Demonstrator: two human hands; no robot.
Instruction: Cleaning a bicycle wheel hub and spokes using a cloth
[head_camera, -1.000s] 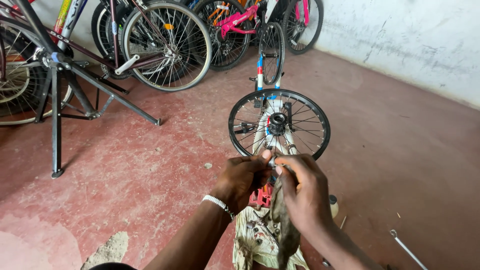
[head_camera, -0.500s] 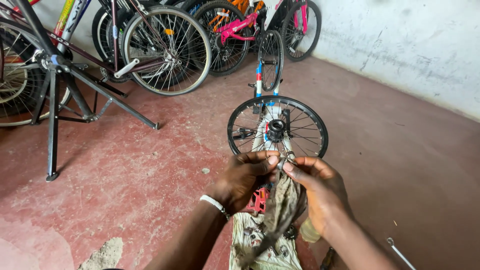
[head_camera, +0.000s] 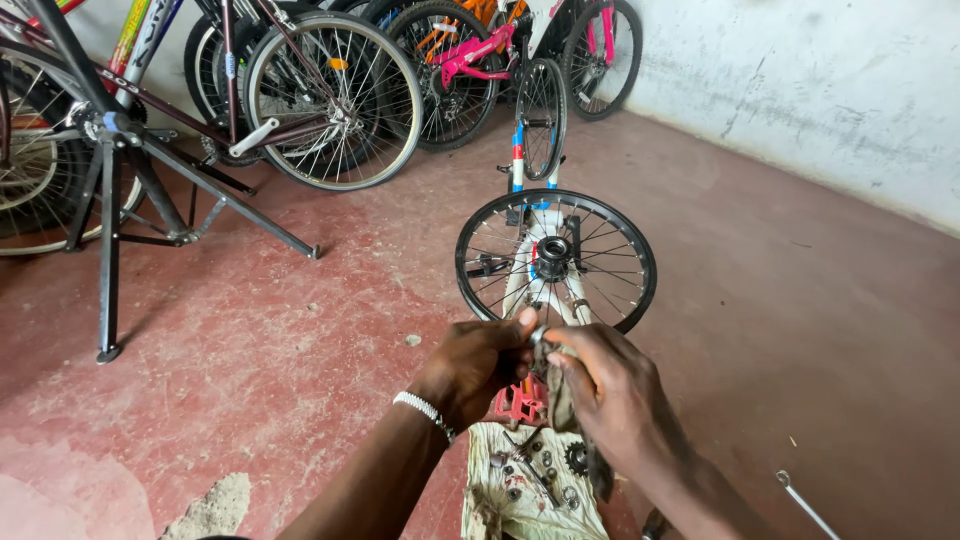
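Small metal part (head_camera: 545, 338) between both hands' fingers (head_camera: 524, 322): dull grey, worn. Wheel (head_camera: 556, 262): matt black rubber tyre, thin bright metal spokes, dark metal hub. Pedal (head_camera: 520, 402): red plastic, scuffed. Cloth (head_camera: 530, 505) beneath: pale printed fabric, soiled, carrying greasy metal bits. Floor (head_camera: 300, 350): red-painted concrete, rough and patchy. Wall (head_camera: 800, 90): whitewashed plaster, matt, stained.

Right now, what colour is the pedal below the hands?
Red; the pedal shows best in the head view, just under the left hand.

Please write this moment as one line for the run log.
left hand: pinches small metal part | right hand: holds same part, dark rag | beyond: spoked wheel | below: cloth with loose parts
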